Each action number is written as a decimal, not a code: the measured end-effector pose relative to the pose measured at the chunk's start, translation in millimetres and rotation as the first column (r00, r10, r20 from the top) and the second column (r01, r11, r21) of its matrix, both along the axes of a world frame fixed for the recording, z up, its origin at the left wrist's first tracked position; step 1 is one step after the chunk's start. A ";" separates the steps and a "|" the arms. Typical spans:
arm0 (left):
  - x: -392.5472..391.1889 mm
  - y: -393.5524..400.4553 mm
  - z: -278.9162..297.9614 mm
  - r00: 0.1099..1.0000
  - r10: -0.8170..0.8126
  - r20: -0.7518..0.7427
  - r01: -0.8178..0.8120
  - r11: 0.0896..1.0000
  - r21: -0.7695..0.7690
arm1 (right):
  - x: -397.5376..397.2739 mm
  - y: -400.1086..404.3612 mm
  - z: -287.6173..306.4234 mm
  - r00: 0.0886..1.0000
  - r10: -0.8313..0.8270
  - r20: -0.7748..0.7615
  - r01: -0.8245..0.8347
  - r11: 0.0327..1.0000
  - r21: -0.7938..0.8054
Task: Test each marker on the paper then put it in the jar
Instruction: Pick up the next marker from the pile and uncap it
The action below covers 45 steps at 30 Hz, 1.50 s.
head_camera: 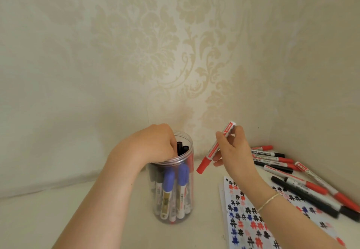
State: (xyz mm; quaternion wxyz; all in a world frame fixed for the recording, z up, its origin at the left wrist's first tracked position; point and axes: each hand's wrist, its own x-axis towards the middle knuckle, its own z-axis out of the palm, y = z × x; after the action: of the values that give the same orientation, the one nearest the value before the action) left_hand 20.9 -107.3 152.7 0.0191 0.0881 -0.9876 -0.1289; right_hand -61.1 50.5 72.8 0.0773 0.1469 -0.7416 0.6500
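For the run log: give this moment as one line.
left hand: fingers in jar | right hand: holds red marker | paper: marked

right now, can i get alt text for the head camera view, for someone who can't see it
A person's right hand holds a capped red marker beside a clear jar of markers, while the left hand reaches into the jar's mouth. More red and black markers lie to the right, some on paper covered in test marks.

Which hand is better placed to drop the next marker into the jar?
Right. The right hand already holds a capped red marker just beside the jar, while the left hand has its fingers in the jar mouth.
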 end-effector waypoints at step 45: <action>-35.7 104.6 -158.9 0.922 -0.228 -0.312 0.337 0.871 0.359 | 51.8 131.2 -35.8 0.907 0.174 0.384 -0.036 0.939 -0.341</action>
State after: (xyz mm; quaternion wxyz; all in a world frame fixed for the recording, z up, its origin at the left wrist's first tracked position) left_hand -14.7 -2.7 -6.2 0.1102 -0.0740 -0.9300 -0.3426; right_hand -9.3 181.7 37.0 -0.0918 0.0332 -0.6143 0.7830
